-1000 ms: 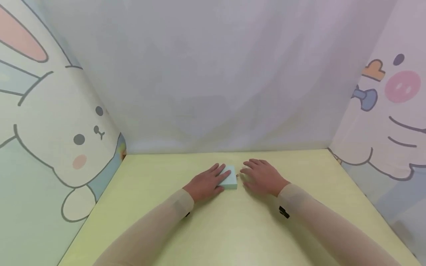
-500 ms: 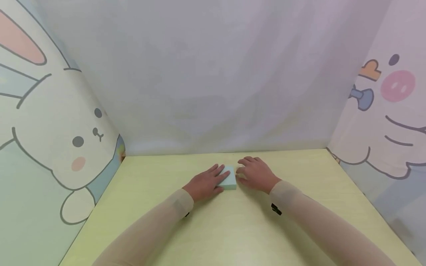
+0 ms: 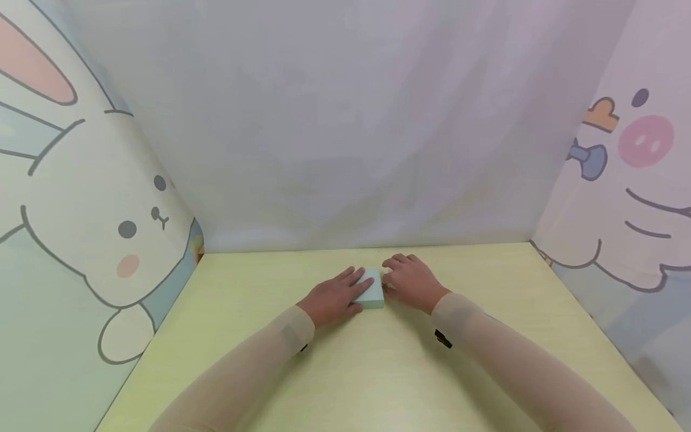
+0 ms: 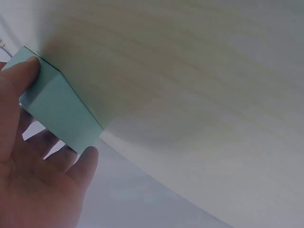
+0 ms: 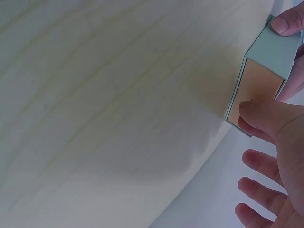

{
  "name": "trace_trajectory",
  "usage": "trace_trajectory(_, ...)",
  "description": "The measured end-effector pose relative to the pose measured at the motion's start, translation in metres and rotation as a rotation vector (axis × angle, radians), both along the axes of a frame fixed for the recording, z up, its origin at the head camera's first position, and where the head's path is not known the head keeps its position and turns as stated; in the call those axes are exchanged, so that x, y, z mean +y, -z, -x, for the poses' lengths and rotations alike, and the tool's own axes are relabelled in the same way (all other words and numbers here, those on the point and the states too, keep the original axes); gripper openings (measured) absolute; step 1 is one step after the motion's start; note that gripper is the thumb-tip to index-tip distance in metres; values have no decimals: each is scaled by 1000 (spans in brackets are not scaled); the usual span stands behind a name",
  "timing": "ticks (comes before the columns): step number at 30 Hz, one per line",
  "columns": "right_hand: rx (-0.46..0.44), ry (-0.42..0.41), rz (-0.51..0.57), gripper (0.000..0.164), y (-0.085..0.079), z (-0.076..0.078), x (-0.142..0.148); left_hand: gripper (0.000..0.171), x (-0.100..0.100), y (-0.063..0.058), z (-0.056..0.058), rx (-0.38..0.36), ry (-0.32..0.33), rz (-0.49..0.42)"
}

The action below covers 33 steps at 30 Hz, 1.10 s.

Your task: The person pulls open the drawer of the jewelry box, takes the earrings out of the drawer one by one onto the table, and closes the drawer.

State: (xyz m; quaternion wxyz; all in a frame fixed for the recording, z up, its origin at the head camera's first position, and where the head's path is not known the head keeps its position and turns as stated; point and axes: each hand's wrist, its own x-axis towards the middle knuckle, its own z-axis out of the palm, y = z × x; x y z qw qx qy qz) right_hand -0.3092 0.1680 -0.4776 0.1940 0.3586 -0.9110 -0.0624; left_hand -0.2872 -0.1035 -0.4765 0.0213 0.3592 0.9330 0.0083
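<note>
A small pale-green drawer box (image 3: 370, 296) lies on the table near its back edge. My left hand (image 3: 330, 298) holds it, with fingers spread over the top and the thumb against the near side (image 4: 54, 92). At the box's right end, my right hand (image 3: 414, 283) has thumb and forefinger together. In the right wrist view that end shows an orange-brown inner panel (image 5: 259, 83), framed by the green sleeve. Thumb and forefinger pinch right at this panel and hide the small pull tab there; the other fingers of the right hand (image 5: 290, 152) are spread apart.
The light wooden table (image 3: 259, 270) meets a pale grey cloth backdrop (image 3: 345, 150) behind. Side walls carry a cartoon rabbit (image 3: 108, 222) on the left and a pink-cheeked character (image 3: 621, 198) on the right.
My right hand has moved left to the box's right end, and its fingers now cover the small brown tab seen earlier. The left hand and the box have stayed in place.
</note>
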Motion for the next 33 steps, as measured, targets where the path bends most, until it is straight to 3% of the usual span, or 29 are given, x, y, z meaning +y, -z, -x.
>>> trace_trajectory(10,43,4,-36,12,4,6,-7,75,-2,-2,0,16,15,-3)
trace_trajectory(18,15,41,-62,11,2,3,-9,75,-1,1,3,10,14,1)
trace_trajectory(24,42,49,-62,11,0,0,-10,73,-2,0,2,-2,23,-35)
trace_trajectory(25,44,50,-60,12,1,0,-10,74,-5,8,8,21,39,-46)
trace_trajectory(33,12,67,-69,13,0,-1,-11,75,-6,8,7,13,54,-77)
